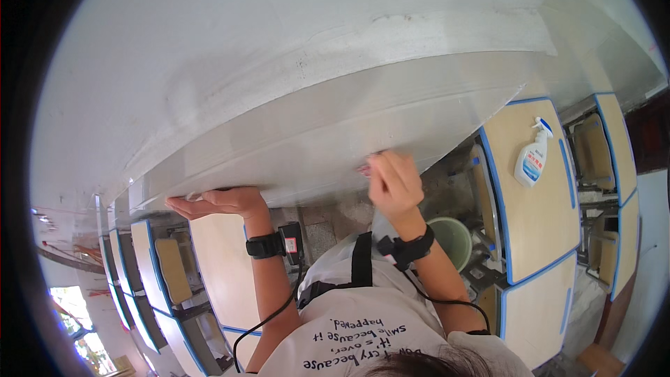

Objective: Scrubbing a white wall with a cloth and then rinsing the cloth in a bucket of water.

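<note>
Before me stands a wall with a glossy grey lower band [314,120] below a white upper part. My left hand [225,202] is stretched out flat at this band, fingers extended, with its palm side turned to the surface. In my right hand [395,186], fingers curled, is a small reddish object [364,168] held close to the grey surface. Motion blurs that hand, and its fingers hide most of the object, so I cannot tell its kind.
A white spray bottle [533,159] with a blue top lies on a blue-edged desk [547,220] at right. A pale green bucket [449,241] sits on the floor beside my right forearm. More desks [225,272] and chairs [175,267] stand at left. Cables run from both wristbands.
</note>
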Tool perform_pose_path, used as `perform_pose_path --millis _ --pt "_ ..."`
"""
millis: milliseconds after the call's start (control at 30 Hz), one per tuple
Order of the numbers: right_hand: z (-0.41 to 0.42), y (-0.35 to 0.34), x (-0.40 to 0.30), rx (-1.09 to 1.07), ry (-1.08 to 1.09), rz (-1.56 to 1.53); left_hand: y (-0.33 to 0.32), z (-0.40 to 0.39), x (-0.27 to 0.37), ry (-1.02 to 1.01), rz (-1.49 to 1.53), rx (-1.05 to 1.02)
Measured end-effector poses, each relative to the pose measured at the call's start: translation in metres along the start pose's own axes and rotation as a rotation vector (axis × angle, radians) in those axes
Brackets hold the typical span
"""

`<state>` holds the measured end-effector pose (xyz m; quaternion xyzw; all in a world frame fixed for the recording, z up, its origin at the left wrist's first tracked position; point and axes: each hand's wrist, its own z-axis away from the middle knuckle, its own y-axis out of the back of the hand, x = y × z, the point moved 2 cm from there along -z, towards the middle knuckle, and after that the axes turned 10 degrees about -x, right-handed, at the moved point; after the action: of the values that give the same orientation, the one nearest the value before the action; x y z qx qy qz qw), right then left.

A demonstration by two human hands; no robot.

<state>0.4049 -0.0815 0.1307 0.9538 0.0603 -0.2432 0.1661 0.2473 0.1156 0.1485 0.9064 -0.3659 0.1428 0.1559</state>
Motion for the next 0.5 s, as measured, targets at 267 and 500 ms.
perform_pose_path --millis 267,500 --pt "-0.0007 -0.0094 0.0017 -0.059 0.166 -0.011 -0.0005 -0.0019 0.0006 -0.194 -0.228 -0.104" --pt "0.0021 -0.0046 0.0022 -0.067 0.033 0.032 -0.0013 -0.0017 -0.0062 -0.068 -0.081 -0.048"
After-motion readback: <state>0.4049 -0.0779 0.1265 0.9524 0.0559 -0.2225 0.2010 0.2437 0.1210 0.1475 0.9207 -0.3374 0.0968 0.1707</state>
